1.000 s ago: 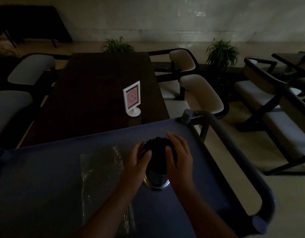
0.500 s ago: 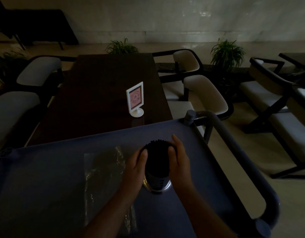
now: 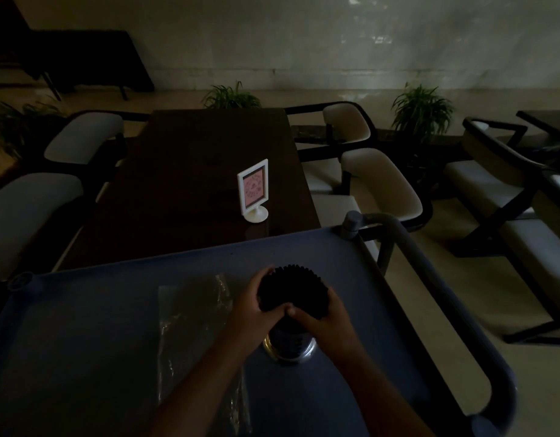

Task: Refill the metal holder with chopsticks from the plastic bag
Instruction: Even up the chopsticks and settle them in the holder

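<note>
A round metal holder (image 3: 288, 346) stands on the blue cart top (image 3: 99, 326). A thick bundle of dark chopsticks (image 3: 293, 288) sticks up out of it. My left hand (image 3: 256, 305) wraps the bundle from the left and my right hand (image 3: 326, 320) from the right, thumbs meeting in front. Both hands are closed around the chopsticks just above the holder's rim. A clear plastic bag (image 3: 193, 326) lies flat on the cart to the left of the holder; its contents are too dark to make out.
The cart's handle bar (image 3: 430, 279) runs along the right side. Beyond the cart is a dark wooden table (image 3: 193, 184) with a small white sign stand (image 3: 253, 190). Padded chairs (image 3: 383, 181) flank the table, and potted plants (image 3: 420, 111) stand by the wall.
My hands have closed tighter around the chopstick bundle, thumbs now touching in front. The view has shifted slightly; the holder stays in place.
</note>
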`<state>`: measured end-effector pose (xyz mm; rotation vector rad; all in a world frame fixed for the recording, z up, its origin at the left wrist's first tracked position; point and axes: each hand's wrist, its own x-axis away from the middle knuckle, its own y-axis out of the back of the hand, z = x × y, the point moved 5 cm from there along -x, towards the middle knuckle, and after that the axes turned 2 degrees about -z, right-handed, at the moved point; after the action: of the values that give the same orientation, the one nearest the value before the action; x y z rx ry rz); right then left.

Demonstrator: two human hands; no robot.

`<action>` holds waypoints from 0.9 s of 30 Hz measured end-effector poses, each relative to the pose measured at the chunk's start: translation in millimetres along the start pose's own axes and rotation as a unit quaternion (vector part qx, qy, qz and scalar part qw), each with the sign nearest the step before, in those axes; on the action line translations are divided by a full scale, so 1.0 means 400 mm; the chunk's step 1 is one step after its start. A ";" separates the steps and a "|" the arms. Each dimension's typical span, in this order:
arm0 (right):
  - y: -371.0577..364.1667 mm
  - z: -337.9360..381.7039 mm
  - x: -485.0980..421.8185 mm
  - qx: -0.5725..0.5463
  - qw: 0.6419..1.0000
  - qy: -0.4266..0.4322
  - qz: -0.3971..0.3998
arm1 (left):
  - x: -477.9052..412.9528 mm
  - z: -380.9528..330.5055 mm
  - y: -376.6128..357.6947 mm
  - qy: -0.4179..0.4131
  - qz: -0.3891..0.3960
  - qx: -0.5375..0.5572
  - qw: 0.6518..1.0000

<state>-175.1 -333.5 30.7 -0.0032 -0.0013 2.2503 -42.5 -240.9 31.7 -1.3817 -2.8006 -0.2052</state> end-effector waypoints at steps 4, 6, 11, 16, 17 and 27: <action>0.008 0.015 -0.032 0.010 1.000 -0.007 0.013 | -0.016 0.004 0.005 -0.002 -0.013 0.013 1.000; 0.007 0.015 -0.039 0.020 1.000 -0.010 0.018 | -0.017 0.002 0.008 0.000 -0.004 0.030 1.000; 0.009 0.015 -0.053 0.035 0.999 -0.010 0.006 | -0.007 -0.021 0.017 -0.016 -0.011 0.025 1.000; 0.007 0.014 -0.061 0.013 1.000 -0.006 0.006 | -0.008 -0.031 0.013 -0.039 -0.054 -0.028 0.997; 0.007 0.014 -0.062 0.009 1.000 -0.004 0.008 | -0.008 -0.034 0.012 -0.041 -0.056 -0.035 0.997; 0.005 0.008 -0.060 -0.050 0.998 -0.001 0.045 | -0.011 -0.035 0.003 -0.057 -0.061 -0.037 0.996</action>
<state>-161.6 -353.2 33.8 -0.0556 -0.1162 2.3389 -39.5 -245.5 45.4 -1.2767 -3.0033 -0.2424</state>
